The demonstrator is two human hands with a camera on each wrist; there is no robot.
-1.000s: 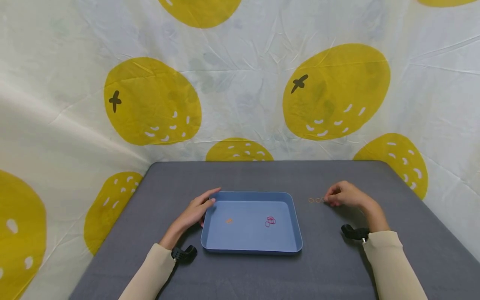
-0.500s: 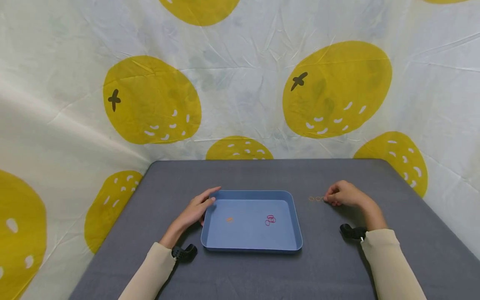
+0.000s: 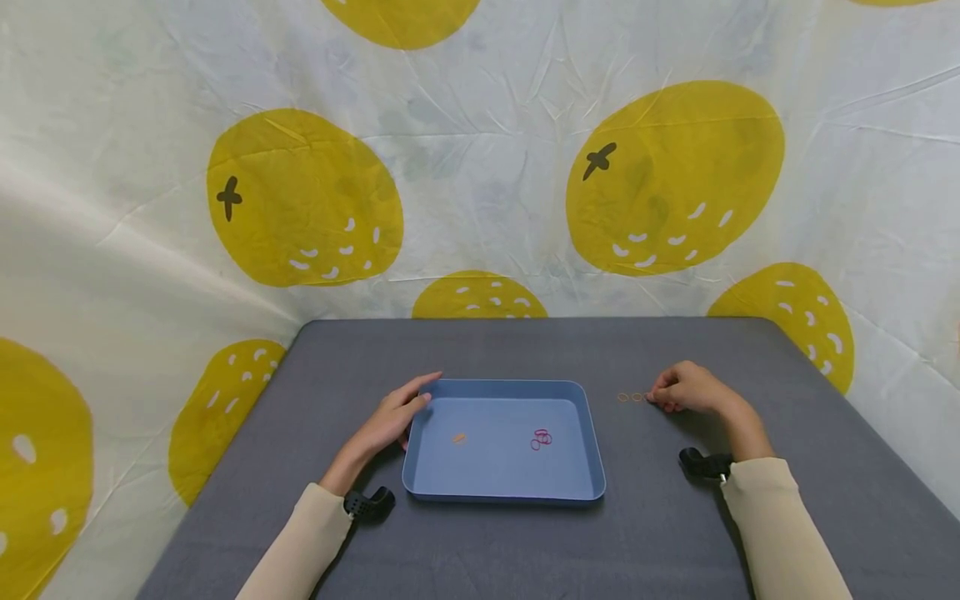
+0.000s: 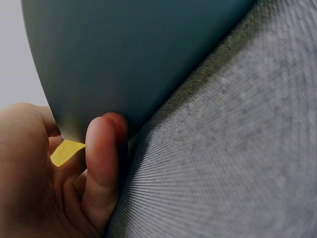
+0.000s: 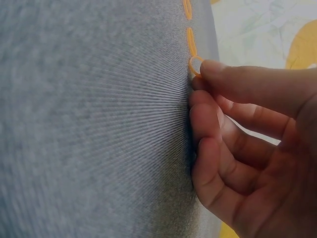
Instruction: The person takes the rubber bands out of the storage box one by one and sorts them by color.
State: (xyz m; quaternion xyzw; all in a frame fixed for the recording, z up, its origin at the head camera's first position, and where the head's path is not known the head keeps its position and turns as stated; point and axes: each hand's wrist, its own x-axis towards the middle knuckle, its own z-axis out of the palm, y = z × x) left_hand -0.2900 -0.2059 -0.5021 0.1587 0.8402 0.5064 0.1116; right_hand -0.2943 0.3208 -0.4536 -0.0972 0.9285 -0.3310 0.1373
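My left hand (image 3: 386, 421) holds the blue tray (image 3: 502, 492) at its far left corner. In the left wrist view, curled fingers (image 4: 102, 153) press against the tray's outer wall, and the thumb is largely hidden. To the right of the tray, my right hand (image 3: 690, 388) pinches a small orange rubber band (image 5: 195, 65) between thumb and fingertips, low at the table surface. A pair of similar orange bands (image 3: 630, 397) lie in a row just left of those fingertips. Inside the tray are an orange band cluster (image 3: 459, 438) at left and several pinkish-red bands (image 3: 542, 438) at right.
A grey cloth-covered table (image 3: 510, 550) extends under everything. Behind it and along the left hangs a pale curtain (image 3: 480, 200) with large yellow fruit prints. Each wrist wears a black camera mount (image 3: 369, 506).
Both hands stay nearly where they were, the right fingertips still at the row of orange bands. The head view tilts very slightly; the tray and its bands have not visibly moved.
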